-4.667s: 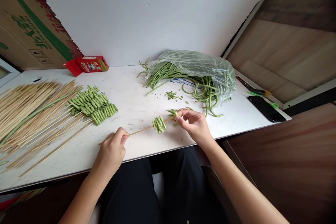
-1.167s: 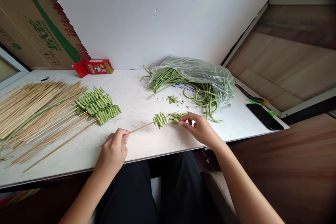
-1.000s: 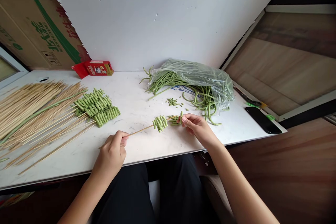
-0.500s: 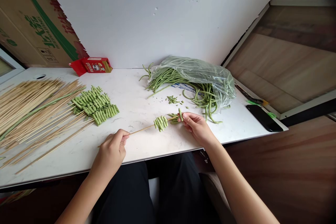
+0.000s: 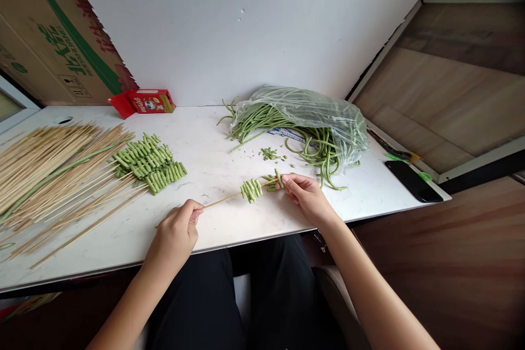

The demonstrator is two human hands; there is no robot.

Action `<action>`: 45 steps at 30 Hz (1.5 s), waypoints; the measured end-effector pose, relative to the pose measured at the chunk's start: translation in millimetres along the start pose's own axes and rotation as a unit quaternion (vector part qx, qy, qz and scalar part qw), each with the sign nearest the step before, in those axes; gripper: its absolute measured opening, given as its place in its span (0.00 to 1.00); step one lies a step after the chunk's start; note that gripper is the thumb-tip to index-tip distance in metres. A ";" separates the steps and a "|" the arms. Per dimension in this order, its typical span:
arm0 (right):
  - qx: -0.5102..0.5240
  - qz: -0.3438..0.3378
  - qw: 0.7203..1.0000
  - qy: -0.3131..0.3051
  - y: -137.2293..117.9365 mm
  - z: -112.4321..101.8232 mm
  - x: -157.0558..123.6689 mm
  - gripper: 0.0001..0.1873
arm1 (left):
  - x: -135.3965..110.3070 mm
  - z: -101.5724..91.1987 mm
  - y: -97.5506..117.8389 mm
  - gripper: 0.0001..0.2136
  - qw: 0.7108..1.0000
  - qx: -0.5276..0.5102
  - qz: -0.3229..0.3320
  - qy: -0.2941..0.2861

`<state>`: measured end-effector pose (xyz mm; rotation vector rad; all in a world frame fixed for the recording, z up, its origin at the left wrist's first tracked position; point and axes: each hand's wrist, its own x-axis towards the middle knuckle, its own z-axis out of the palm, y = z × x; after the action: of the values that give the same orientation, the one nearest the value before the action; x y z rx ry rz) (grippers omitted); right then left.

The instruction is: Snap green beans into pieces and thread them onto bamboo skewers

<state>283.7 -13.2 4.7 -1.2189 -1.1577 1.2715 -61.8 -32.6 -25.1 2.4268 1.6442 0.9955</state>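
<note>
My left hand (image 5: 177, 231) is closed around the near end of a thin bamboo skewer (image 5: 223, 199) that slants up to the right over the white table (image 5: 213, 229). Several short green bean pieces (image 5: 251, 190) sit threaded side by side on the skewer. My right hand (image 5: 307, 196) pinches one more bean piece (image 5: 279, 177) upright at the skewer's tip. A few loose cut pieces (image 5: 270, 186) lie just under that hand.
Finished bean skewers (image 5: 150, 162) and a heap of bare bamboo sticks (image 5: 49, 167) cover the table's left. A clear plastic bag of long beans (image 5: 303, 123) lies at the back right, a black phone (image 5: 413, 181) at the right edge, a red box (image 5: 150, 101) by the wall.
My right hand picked a cut bean piece off the table, turned it upright and brought it to the skewer's tip. My left hand has kept the skewer still.
</note>
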 end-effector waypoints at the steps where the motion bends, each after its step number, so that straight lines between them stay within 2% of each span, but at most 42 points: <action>1: 0.003 0.000 1.000 0.000 0.4 -0.2 0.1 0.20 | 0.1 -0.1 0.3 0.08 1.000 0.000 -0.002 -0.001; 15: 0.017 0.007 1.000 0.014 3.4 -1.1 1.0 0.20 | 0.6 -1.4 1.8 0.08 1.000 0.001 -0.011 -0.009; 26: -0.003 -0.009 0.998 0.056 3.4 3.0 0.1 0.20 | 2.1 -3.0 2.7 0.09 1.000 0.011 -0.015 -0.017; 45: -0.044 -0.033 0.995 0.084 0.8 11.0 -3.1 0.18 | 4.0 -4.5 4.6 0.09 1.000 0.011 0.002 -0.016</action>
<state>272.6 -16.4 4.5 -1.3152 -1.1318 1.0574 -59.5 -32.5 -17.9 2.4471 1.6491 0.9395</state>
